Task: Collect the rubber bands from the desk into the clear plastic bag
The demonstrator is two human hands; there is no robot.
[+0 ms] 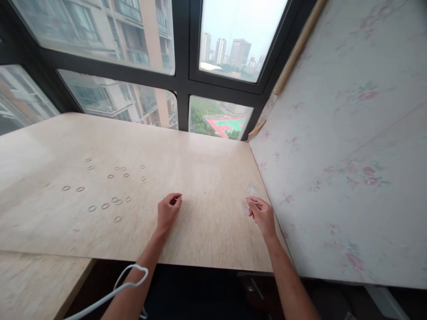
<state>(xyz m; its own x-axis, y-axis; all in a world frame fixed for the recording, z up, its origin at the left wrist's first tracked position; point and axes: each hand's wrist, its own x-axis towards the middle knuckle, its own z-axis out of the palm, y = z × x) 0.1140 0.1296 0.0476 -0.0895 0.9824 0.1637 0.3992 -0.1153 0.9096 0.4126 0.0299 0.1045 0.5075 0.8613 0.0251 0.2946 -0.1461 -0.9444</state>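
Observation:
My left hand [168, 210] rests near the middle of the tabletop with fingers curled and thumb meeting the index finger; I cannot make out whether anything small is pinched there. Over by the wall, my right hand [262, 214] is closed in a pinch on a small clear plastic piece [245, 205], whose exact kind is too faint to tell. Another transparent piece [251, 190] lies just beyond those fingertips. Several thin rings are spread to the left of my left hand, among them a reddish ring [126, 175], a dark ring [92, 208] and a pale ring [118, 219].
The pale marbled tabletop [207, 169] runs back to dark-framed windows [183, 89]. A wall with flowered paper [333, 155] bounds it on the right. A white cable [100, 302] loops past my left forearm at the front edge. A lower board [36, 280] sits at the front left.

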